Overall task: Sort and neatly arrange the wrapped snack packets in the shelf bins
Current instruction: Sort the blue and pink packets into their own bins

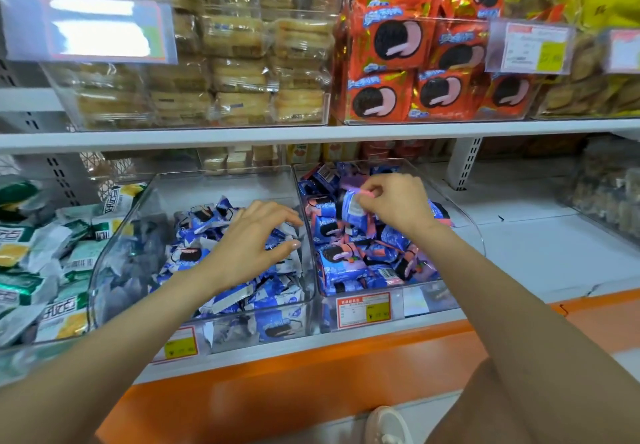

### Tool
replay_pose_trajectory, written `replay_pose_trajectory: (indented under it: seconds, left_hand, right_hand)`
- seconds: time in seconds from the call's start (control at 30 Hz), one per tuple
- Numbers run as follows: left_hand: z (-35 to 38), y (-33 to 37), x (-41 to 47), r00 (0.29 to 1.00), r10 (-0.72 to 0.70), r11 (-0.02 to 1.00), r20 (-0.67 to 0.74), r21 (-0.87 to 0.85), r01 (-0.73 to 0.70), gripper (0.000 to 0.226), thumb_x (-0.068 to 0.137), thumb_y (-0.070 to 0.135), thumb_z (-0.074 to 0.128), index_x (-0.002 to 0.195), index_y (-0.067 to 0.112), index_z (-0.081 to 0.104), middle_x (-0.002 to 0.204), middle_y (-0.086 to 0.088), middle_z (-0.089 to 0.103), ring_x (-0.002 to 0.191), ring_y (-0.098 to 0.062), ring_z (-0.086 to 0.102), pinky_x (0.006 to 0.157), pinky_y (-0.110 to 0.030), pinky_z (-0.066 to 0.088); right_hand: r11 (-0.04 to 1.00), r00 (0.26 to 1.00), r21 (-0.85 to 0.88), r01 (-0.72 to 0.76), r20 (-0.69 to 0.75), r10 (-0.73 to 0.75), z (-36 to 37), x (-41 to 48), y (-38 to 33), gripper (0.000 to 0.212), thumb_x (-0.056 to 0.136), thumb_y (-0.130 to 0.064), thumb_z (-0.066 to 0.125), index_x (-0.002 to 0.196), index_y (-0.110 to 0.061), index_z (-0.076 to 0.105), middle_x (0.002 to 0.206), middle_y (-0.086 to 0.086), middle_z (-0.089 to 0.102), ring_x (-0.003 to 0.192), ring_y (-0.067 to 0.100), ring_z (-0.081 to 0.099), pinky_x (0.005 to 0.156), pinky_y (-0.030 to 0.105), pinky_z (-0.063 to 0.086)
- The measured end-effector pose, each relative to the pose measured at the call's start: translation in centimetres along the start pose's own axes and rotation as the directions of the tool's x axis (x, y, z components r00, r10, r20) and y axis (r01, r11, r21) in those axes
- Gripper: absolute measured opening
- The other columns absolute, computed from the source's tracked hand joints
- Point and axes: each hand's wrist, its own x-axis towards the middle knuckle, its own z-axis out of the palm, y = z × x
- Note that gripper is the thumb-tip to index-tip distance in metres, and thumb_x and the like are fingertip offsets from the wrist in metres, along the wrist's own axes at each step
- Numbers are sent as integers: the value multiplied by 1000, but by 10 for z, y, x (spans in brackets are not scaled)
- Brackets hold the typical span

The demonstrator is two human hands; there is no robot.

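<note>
The upper shelf (311, 135) is carrying clear bins whose tops are running out of frame. Motion blur is softening the pale biscuit packets (235, 63) and the orange packets (391, 49). The orange packets are showing a dark sandwich biscuit with pink filling, and their blue lettering is not resolving. Glare is washing out the large price card (90, 28).

Below, the left bin (221, 184) is holding loose blue-and-white packets (204, 229). The left forearm is covering part of that heap. The right bin (460, 208) is holding blue-and-pink packets (343, 256), some of them lying hidden behind the right hand. Its red-and-yellow price tag (363, 310) is showing print too small to read. At far left, the frame edge is cutting off the green-and-white packets (41, 246) and their bold characters.

The left hand (252, 246) is hovering palm-down over the blue-and-white packets with its fingers spread and curved. Its grip is wide and holding nothing, and fingertip contact cannot be confirmed. The right hand (394, 201) is reaching into the right bin. Its grip is narrow, pinching the pink top seam of one upright packet (353, 211) above the heap.
</note>
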Motion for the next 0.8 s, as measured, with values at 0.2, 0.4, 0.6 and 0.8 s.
replay_pose_trajectory:
  seconds: [0.2,0.4,0.6,0.8]
  left_hand:
    - [-2,20,50,997,-69,997,33,49,67,39,90,38,57,126,24,50,130,1,53,123,-21,42,96,-30,28]
    - [10,24,107,908,-258,943,329,291,162,57,89,34,60,137,12,39,133,-10,52,116,-27,52,91,-35,45]
    - [17,21,126,865,-332,888,376,434,153,57,86,34,63,136,16,40,134,-9,47,126,-27,39,105,-36,31]
    - [15,19,128,908,-293,827,299,555,84,57,84,48,61,131,19,46,131,-6,51,127,-26,41,111,-39,23]
  right_hand:
    - [979,928,85,-184,-313,201,-16,6,29,24,84,-27,60,98,-12,72,89,17,70,93,38,59,82,39,44]
    - [964,972,-128,-232,-63,225,-13,5,48,24,83,-21,61,104,-29,70,107,5,69,112,29,53,91,35,32]
    - [974,975,-49,-221,29,222,-18,2,49,22,85,-21,54,89,-32,72,100,0,71,110,27,54,100,40,33]
    - [982,983,51,-181,1,181,-16,0,56,17,85,-23,57,86,-30,73,96,2,72,103,28,58,93,44,44]
